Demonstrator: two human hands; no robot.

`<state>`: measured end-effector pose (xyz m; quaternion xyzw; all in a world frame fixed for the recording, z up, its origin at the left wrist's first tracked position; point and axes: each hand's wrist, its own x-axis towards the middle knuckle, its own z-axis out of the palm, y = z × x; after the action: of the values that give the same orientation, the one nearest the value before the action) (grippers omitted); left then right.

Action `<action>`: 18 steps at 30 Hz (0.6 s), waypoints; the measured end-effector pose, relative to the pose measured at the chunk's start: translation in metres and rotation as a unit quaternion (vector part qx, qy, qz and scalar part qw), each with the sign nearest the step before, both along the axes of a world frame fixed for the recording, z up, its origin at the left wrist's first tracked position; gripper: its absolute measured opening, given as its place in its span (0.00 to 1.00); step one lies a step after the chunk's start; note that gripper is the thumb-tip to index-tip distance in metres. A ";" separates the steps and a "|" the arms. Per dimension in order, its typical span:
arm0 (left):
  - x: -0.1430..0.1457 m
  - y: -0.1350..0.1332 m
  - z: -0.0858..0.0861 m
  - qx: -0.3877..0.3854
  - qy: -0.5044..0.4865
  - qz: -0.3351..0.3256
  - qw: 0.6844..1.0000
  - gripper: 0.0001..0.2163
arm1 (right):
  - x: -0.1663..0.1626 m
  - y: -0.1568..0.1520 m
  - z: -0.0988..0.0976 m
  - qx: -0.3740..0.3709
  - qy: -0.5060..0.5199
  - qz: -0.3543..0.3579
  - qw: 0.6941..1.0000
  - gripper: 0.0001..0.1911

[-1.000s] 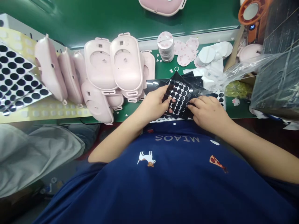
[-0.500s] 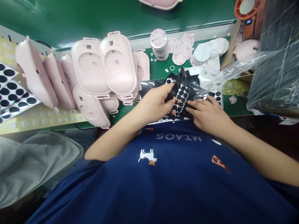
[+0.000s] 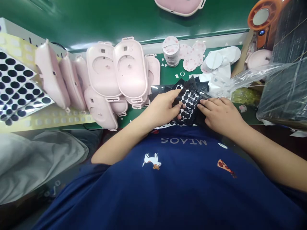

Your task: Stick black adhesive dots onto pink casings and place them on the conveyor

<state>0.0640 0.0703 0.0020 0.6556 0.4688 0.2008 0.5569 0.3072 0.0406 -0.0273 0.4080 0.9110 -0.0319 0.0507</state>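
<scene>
My left hand (image 3: 163,110) and my right hand (image 3: 220,115) both hold a glossy black sheet of round adhesive dots (image 3: 189,107) over the green work mat (image 3: 168,75). Many dots on the sheet show pale gaps, and its corners curl upward. The fingertips of both hands press on the sheet from opposite sides, close together. Part of the sheet is hidden under my fingers. More black backing film (image 3: 160,91) lies under the sheet, beside my left hand.
Pale pink oval plastic housings (image 3: 103,70) stand in a cluster left of my hands. Further left lie sheets of black dots (image 3: 16,83). Behind are a stack of pink-printed discs (image 3: 170,51), white discs (image 3: 214,60), a plastic bag (image 3: 254,75) and an orange fan (image 3: 261,17).
The black sheet has flattened and shifted slightly right between my hands. My right hand has moved right and my fingers have closed in on the sheet. The view has shifted slightly.
</scene>
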 end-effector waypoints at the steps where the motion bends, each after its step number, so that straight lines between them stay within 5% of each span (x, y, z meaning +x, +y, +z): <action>1: 0.003 0.000 0.003 -0.003 -0.015 -0.009 1.000 0.12 | -0.001 0.000 0.000 -0.002 -0.006 -0.002 1.000 0.22; 9: 0.034 0.004 0.025 -0.025 -0.098 -0.089 0.991 0.13 | 0.002 -0.004 -0.005 -0.050 0.045 -0.080 0.995 0.24; 15: 0.021 0.010 0.015 -0.107 -0.107 -0.079 0.985 0.21 | 0.009 -0.004 -0.013 -0.122 0.150 -0.124 0.973 0.25; 18: 0.013 0.005 0.003 -0.129 -0.107 -0.083 0.982 0.25 | 0.013 -0.004 -0.008 -0.135 0.280 -0.183 0.933 0.18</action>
<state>0.0771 0.0749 0.0053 0.5897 0.3727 0.1610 0.6982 0.3205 0.0369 -0.0349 0.5313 0.7850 -0.2760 -0.1589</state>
